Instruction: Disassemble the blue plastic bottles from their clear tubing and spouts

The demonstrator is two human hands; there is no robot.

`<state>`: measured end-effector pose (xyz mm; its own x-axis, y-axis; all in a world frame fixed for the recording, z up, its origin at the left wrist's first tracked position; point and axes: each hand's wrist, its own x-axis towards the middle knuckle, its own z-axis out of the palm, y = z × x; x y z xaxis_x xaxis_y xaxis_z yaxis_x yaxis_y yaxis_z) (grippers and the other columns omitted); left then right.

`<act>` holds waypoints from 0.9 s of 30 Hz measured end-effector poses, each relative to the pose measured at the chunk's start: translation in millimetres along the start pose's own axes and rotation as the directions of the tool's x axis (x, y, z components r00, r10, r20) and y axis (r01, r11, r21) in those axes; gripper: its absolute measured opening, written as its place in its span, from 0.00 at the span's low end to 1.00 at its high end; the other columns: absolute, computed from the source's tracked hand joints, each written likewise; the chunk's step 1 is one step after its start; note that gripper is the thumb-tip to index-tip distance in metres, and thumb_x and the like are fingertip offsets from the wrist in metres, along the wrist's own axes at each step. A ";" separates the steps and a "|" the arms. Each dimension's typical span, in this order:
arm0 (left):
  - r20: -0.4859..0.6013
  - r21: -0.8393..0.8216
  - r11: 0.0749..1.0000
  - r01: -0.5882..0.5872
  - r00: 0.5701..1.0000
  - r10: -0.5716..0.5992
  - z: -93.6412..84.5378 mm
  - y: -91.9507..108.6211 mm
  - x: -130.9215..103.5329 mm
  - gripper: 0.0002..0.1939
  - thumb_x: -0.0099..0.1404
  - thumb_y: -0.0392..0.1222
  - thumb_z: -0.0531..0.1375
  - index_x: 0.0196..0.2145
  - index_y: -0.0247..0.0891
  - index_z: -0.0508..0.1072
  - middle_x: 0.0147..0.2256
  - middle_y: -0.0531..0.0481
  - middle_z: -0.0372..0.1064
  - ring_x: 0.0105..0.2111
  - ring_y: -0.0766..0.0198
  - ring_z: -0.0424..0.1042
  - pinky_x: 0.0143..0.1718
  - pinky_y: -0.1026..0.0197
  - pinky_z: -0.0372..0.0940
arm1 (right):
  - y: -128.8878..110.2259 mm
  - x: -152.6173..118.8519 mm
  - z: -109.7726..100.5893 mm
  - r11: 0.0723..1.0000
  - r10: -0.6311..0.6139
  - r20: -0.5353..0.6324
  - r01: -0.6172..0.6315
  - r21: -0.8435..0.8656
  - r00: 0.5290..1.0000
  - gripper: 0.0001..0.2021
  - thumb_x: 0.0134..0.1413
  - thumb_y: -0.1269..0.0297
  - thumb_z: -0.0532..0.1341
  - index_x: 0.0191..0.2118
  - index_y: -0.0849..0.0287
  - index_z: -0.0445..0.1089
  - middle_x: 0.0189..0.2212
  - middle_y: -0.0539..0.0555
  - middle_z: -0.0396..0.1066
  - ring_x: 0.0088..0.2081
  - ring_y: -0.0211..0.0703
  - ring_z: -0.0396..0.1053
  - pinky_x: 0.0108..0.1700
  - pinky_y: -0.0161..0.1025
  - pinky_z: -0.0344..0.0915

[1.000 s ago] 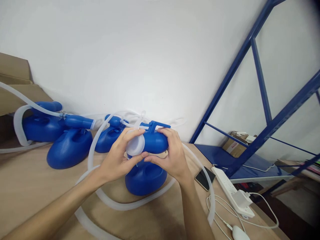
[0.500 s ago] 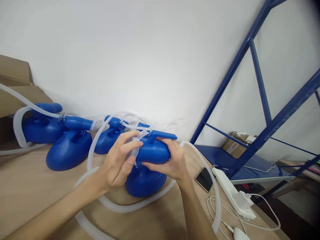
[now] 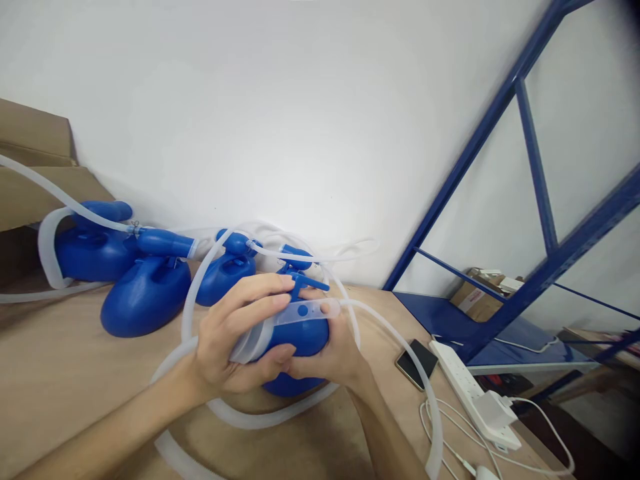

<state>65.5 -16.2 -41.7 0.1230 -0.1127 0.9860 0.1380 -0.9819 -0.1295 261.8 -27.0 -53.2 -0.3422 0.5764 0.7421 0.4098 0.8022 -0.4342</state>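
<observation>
A blue plastic bottle (image 3: 305, 337) with a rounded neck is between my hands, its lower body partly hidden below them. My left hand (image 3: 240, 333) wraps around the translucent cap (image 3: 250, 343) at the neck's left end. From that cap a translucent strap (image 3: 314, 311) with holes runs across the top of the neck to the right. Behind the strap a blue handle-like piece (image 3: 313, 283) sticks up. My right hand (image 3: 337, 353) grips the neck from the right and below, with its fingertips by the strap's end. A thick translucent hose (image 3: 250, 419) loops around the bottle.
Several similar blue bottles (image 3: 145, 297) with hoses stand to the left along the wall. A cardboard box (image 3: 40, 197) is at far left. On the right lie a phone (image 3: 417, 363), a white power strip (image 3: 453, 373) with cables, and a blue metal rack (image 3: 475, 147).
The strap now lies across the bottle's neck, where it was bunched by my left hand before. The neck has turned and dropped slightly, and both hands have shifted down. The view has shifted slightly.
</observation>
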 end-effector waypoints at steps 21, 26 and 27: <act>0.181 -0.102 0.786 0.610 0.788 -0.589 11.2 1.1 -1.1 0.15 0.77 0.48 0.54 0.55 0.38 0.69 0.51 0.49 0.67 0.53 0.66 0.68 0.56 0.66 0.61 | 9.7 9.2 -10.0 0.678 -0.403 -0.052 0.261 -0.687 0.914 0.26 0.61 0.49 0.66 0.57 0.60 0.65 0.47 0.64 0.74 0.46 0.54 0.76 0.42 0.46 0.75; 0.162 -0.123 0.641 0.758 0.652 -0.740 3.7 -14.8 4.5 0.21 0.77 0.54 0.53 0.37 0.35 0.75 0.38 0.48 0.70 0.41 0.63 0.70 0.44 0.62 0.64 | 19.5 8.0 2.0 0.826 -0.232 -0.006 0.194 -0.528 0.973 0.38 0.56 0.42 0.68 0.65 0.59 0.63 0.57 0.67 0.69 0.62 0.60 0.67 0.59 0.55 0.69; 0.130 -0.093 0.657 0.748 0.663 -0.737 3.6 -17.5 3.8 0.19 0.76 0.53 0.55 0.37 0.35 0.76 0.38 0.48 0.70 0.41 0.63 0.69 0.44 0.62 0.63 | 19.8 7.3 3.2 0.875 -0.157 0.010 0.143 -0.462 0.988 0.42 0.56 0.39 0.67 0.68 0.60 0.60 0.60 0.68 0.67 0.65 0.61 0.63 0.62 0.57 0.65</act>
<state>67.1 1.1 -36.1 0.1075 0.6688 0.7356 0.0910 -0.7434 0.6626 264.8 -6.3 -58.0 -0.4105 0.4452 0.7958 0.7000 0.7132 -0.0379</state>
